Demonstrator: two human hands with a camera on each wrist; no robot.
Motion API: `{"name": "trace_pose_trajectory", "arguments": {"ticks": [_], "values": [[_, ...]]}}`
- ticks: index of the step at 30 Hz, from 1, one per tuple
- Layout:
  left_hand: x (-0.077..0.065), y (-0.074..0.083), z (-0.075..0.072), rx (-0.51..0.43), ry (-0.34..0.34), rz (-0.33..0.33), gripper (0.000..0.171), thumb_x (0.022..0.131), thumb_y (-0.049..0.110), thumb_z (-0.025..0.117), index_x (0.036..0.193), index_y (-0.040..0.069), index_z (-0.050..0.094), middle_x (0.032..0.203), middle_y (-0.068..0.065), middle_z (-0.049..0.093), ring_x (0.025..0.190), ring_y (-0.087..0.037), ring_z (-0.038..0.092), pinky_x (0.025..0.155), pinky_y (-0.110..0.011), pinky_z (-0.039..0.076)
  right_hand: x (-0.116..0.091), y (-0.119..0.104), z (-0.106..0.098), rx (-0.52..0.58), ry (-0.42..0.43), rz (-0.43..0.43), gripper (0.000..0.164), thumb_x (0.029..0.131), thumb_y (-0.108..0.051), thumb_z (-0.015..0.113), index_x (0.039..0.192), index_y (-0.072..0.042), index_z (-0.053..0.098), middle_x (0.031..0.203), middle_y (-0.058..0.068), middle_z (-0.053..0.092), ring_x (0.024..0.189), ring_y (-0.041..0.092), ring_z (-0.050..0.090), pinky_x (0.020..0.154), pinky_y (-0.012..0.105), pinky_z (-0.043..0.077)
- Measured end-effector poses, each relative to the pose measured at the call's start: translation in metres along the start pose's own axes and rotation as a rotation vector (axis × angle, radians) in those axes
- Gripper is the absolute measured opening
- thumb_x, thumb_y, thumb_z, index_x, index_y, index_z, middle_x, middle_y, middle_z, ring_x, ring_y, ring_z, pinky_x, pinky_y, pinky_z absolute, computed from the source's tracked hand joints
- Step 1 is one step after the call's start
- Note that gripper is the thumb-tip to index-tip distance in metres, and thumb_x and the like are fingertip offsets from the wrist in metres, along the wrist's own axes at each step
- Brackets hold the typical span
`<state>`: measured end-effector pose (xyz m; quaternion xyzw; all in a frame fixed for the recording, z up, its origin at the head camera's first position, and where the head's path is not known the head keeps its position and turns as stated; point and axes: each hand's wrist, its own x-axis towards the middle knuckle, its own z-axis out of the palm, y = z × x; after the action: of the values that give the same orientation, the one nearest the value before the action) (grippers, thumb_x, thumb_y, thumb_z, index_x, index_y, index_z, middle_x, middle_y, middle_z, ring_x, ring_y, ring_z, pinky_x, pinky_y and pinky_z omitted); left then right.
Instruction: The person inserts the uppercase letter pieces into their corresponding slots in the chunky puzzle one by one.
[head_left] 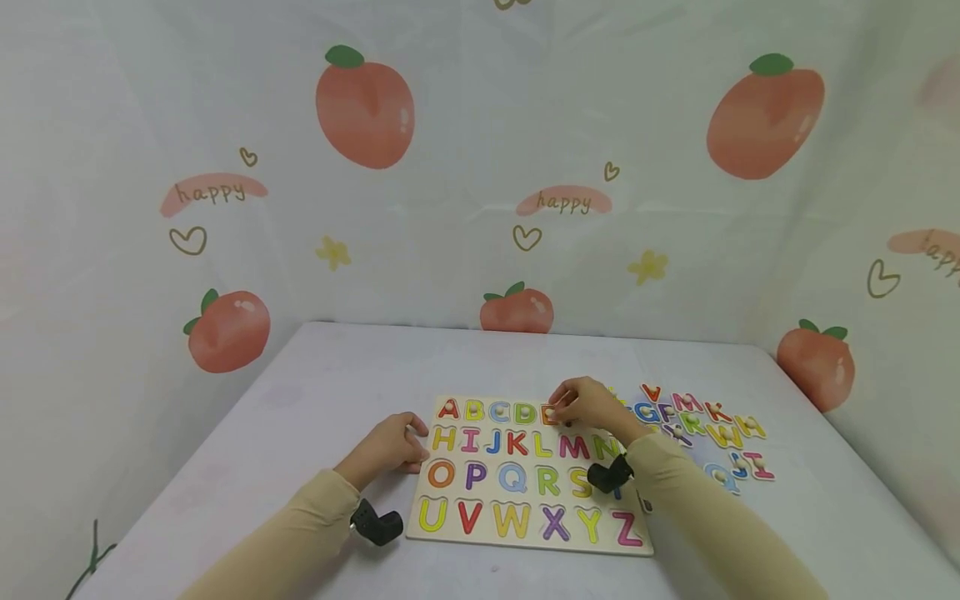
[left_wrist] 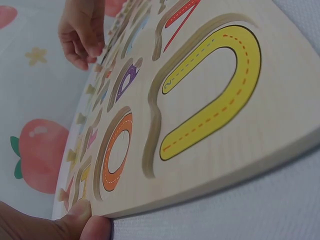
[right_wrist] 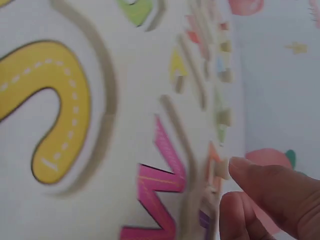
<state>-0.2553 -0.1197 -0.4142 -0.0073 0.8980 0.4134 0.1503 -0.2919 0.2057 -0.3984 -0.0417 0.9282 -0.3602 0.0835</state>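
A wooden alphabet puzzle board (head_left: 487, 540) lies flat, with coloured letters printed in its recesses. Knobbed pieces A (head_left: 448, 408), B, C and D sit along its top row. At the E piece (head_left: 547, 415) is my right hand (head_left: 588, 407); in the right wrist view its thumb (right_wrist: 270, 180) is close beside a knob (right_wrist: 221, 170), with a gap between thumb and finger. My left hand (head_left: 388, 444) rests against the board's left edge, its thumb (left_wrist: 77, 212) and a fingertip touching the rim in the left wrist view.
Loose letter pieces lie right of the board, including a red V (head_left: 652, 392), a pink M (head_left: 686, 403), a yellow W (head_left: 724, 435) and a pink I (head_left: 759, 467). Some overlap. My right forearm (head_left: 697, 492) crosses the board's right side. A printed curtain (head_left: 450, 225) hangs behind the table.
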Motion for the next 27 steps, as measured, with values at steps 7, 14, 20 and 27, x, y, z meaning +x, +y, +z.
{"name": "trace_pose_trajectory", "arguments": {"ticks": [7, 14, 20, 27], "values": [[-0.001, 0.002, 0.0, -0.009, 0.0, -0.004, 0.032, 0.083, 0.001, 0.072, 0.109, 0.002, 0.055, 0.078, -0.007, 0.061, 0.058, -0.012, 0.059, 0.056, -0.021, 0.052, -0.02, 0.014, -0.038, 0.042, 0.057, -0.082, 0.028, 0.088, -0.017, 0.07, 0.111, -0.001, 0.065, 0.098, 0.01, 0.064, 0.089, 0.022, 0.059, 0.081, 0.037, 0.052], [-0.001, 0.001, -0.001, -0.012, 0.001, -0.006, 0.032, 0.083, 0.002, 0.073, 0.109, 0.003, 0.056, 0.078, -0.007, 0.061, 0.059, -0.013, 0.058, 0.056, -0.021, 0.051, -0.043, 0.042, -0.074, 0.06, 0.125, -0.131, 0.035, 0.09, -0.021, 0.069, 0.117, 0.001, 0.062, 0.105, 0.013, 0.065, 0.1, 0.029, 0.063, 0.087, 0.042, 0.054], [0.001, 0.0, 0.0, -0.003, -0.004, -0.008, 0.032, 0.083, 0.002, 0.073, 0.11, 0.003, 0.056, 0.077, -0.006, 0.061, 0.059, -0.012, 0.058, 0.056, -0.021, 0.051, -0.066, 0.064, -0.091, 0.039, 0.147, -0.087, 0.039, 0.091, -0.023, 0.068, 0.12, 0.002, 0.06, 0.11, 0.017, 0.064, 0.104, 0.033, 0.062, 0.087, 0.045, 0.054], [0.001, 0.0, -0.001, 0.014, -0.004, -0.017, 0.032, 0.083, 0.003, 0.073, 0.11, 0.003, 0.056, 0.078, -0.006, 0.061, 0.059, -0.012, 0.058, 0.056, -0.02, 0.05, -0.081, 0.086, -0.102, 0.019, 0.152, 0.002, 0.045, 0.092, -0.028, 0.066, 0.122, 0.003, 0.058, 0.111, 0.018, 0.063, 0.104, 0.033, 0.059, 0.084, 0.043, 0.053]]}}
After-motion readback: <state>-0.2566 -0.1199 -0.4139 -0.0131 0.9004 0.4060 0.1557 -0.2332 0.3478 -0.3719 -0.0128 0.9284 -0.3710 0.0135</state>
